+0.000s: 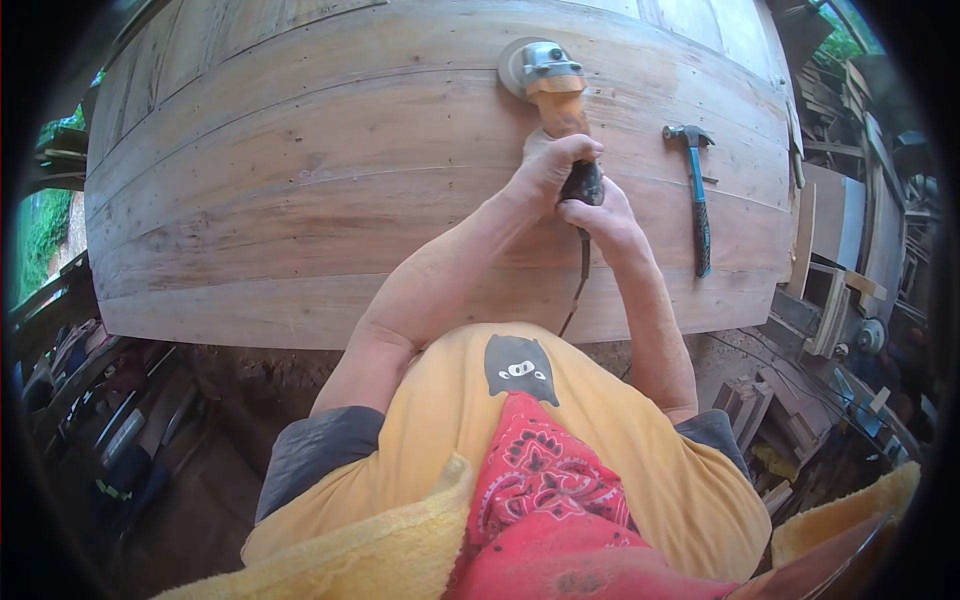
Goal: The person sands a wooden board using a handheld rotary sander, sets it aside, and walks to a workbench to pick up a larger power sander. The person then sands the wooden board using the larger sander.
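Observation:
An orange angle grinder (558, 104) with a silver head lies over the wooden boards, its round disc (514, 70) against the surface at the far side. My left hand (553, 162) is wrapped round the grinder's body. Behind it, my right hand (607, 215) grips the black rear end of the same tool. A cord (581, 275) runs from that end back toward my body. To the right, a claw hammer (697, 200) with a blue and black handle rests on the boards, apart from both hands.
The large plank panel (260, 220) spans the view, its near edge just before my belly. Stacked timber offcuts (830, 300) crowd the right side. Assorted clutter (120, 420) lies at the lower left. Another cable (790, 370) trails over the ground at right.

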`<state>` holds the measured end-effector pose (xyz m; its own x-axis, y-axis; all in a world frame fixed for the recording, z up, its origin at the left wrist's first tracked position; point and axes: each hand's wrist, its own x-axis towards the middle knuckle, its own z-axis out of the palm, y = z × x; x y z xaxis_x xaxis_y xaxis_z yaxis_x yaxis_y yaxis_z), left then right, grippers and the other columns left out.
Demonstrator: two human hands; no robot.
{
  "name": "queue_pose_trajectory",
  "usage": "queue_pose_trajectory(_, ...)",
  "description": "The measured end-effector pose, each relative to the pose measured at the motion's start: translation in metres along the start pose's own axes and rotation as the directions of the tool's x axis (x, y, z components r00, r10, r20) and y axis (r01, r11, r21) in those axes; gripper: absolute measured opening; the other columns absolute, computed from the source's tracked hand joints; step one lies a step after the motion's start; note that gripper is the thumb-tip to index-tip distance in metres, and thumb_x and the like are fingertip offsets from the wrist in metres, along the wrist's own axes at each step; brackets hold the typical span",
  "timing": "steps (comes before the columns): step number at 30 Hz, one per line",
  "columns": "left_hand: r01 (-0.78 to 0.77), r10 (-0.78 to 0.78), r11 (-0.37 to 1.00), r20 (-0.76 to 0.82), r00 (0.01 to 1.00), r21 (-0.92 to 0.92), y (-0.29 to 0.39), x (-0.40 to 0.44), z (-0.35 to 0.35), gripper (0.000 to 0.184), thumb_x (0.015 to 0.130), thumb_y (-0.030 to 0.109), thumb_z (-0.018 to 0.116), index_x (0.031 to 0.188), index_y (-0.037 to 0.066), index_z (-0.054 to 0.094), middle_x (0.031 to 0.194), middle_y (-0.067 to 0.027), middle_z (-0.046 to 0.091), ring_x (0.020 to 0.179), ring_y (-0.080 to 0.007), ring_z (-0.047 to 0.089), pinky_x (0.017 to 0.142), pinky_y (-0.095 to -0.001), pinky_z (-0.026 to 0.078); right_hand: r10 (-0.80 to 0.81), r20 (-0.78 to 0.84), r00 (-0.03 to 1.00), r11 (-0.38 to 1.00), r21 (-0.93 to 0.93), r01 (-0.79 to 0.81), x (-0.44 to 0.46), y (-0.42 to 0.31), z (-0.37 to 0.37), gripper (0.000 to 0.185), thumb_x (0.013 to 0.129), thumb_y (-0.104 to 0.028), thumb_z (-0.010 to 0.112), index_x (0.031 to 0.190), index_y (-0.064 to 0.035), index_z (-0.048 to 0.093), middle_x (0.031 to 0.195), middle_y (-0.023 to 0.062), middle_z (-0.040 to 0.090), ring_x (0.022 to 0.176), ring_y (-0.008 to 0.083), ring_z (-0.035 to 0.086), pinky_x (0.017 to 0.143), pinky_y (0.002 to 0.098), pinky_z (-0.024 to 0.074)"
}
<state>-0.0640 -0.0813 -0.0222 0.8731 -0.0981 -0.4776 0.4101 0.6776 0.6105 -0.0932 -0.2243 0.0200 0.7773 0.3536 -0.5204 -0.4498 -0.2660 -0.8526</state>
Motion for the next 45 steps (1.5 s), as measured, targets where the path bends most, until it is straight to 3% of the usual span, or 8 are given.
queue_pose_trajectory(4,0.069,-0.085,0.991,0.149,0.985,0.111,-0.007,0.021,0.036,0.026,0.077,0.015,0.083,0.093,0.004,0.065,0.084,-0.0044,0.064,0.076,-0.015,0.063,0.075,-0.0311,0.055,0.058,-0.263,0.963,0.996,-0.045,-0.072,-0.013,-0.001,-0.018,0.026,0.081,-0.018,0.075,0.102,-0.0055,0.065,0.084,-0.0034,0.061,0.074,0.0071,0.055,0.065,0.0261,0.0438)
queue_pose_trajectory(7,0.047,-0.057,0.994,0.093,0.994,0.101,-0.01,0.02,0.047,0.037,0.077,0.017,0.086,0.104,0.005,0.064,0.089,-0.0027,0.063,0.078,-0.0123,0.06,0.075,-0.0311,0.053,0.088,-0.258,0.962,0.996,0.021,-0.086,-0.018,-0.007,-0.022,0.022,0.081,-0.017,0.074,0.098,-0.0061,0.065,0.081,-0.003,0.06,0.071,0.0076,0.055,0.063,0.0262,0.043)
queue_pose_trajectory(22,0.013,-0.01,1.0,-0.213,0.977,0.014,0.062,-0.029,-0.052,0.026,0.083,0.015,0.081,0.099,0.003,0.064,0.082,-0.0083,0.067,0.072,-0.0195,0.069,0.069,-0.0346,0.06,-0.012,0.171,0.985,1.0,0.002,0.012,0.036,-0.019,0.062,0.042,0.079,-0.019,0.079,0.114,-0.0033,0.061,0.094,-0.0001,0.063,0.082,0.0087,0.058,0.072,0.0297,0.0516)
queue_pose_trajectory(27,0.038,-0.025,0.988,-0.092,0.995,0.147,0.047,-0.008,-0.011,0.025,0.084,0.02,0.079,0.097,0.004,0.065,0.081,-0.0068,0.067,0.069,-0.0173,0.068,0.066,-0.0332,0.058,-0.073,0.075,0.994,0.964,0.26,0.051,0.027,-0.003,0.028,0.045,0.079,-0.019,0.081,0.118,-0.0041,0.062,0.098,0.0003,0.064,0.084,0.0088,0.059,0.074,0.0277,0.0507)
queue_pose_trajectory(32,0.037,-0.058,0.974,0.09,0.994,0.222,0.004,0.021,0.047,0.02,0.073,0.018,0.083,0.082,0.005,0.069,0.079,-0.0013,0.067,0.071,-0.011,0.061,0.067,-0.0304,0.05,0.071,-0.174,0.982,0.991,0.121,-0.05,-0.008,-0.006,-0.024,0.037,0.08,-0.02,0.078,0.111,-0.0028,0.066,0.093,-0.0004,0.065,0.082,0.0088,0.061,0.073,0.0265,0.0484)
queue_pose_trajectory(35,0.076,-0.102,0.977,0.126,0.987,0.2,-0.008,0.028,0.057,0.025,0.073,0.018,0.082,0.09,0.004,0.069,0.083,-0.001,0.066,0.075,-0.0107,0.061,0.069,-0.0305,0.051,0.098,-0.254,0.962,0.994,0.079,-0.08,-0.013,-0.003,-0.034,0.034,0.08,-0.021,0.077,0.107,-0.0026,0.067,0.091,-0.0006,0.065,0.08,0.0089,0.06,0.071,0.0265,0.0478)
queue_pose_trajectory(41,0.002,-0.016,0.975,0.058,0.998,0.221,0.036,-0.001,0.004,0.028,0.08,0.02,0.081,0.098,0.007,0.065,0.085,-0.0004,0.064,0.076,-0.0097,0.06,0.071,-0.0286,0.051,0.118,-0.072,0.99,0.993,0.014,-0.117,0.017,-0.019,0.029,0.042,0.078,-0.018,0.076,0.113,0.0001,0.063,0.093,0.0007,0.065,0.084,0.0104,0.061,0.073,0.0291,0.0511)
queue_pose_trajectory(45,-0.046,0.072,0.988,-0.172,0.982,0.149,0.064,-0.021,-0.074,0.027,0.083,0.022,0.082,0.097,0.005,0.066,0.082,-0.0057,0.067,0.072,-0.0156,0.068,0.068,-0.0318,0.058,0.068,0.165,0.984,0.997,-0.038,-0.063,0.049,-0.029,0.081,0.049,0.076,-0.02,0.076,0.118,0.0005,0.061,0.091,0.0046,0.066,0.085,0.0129,0.064,0.074,0.0319,0.0545)
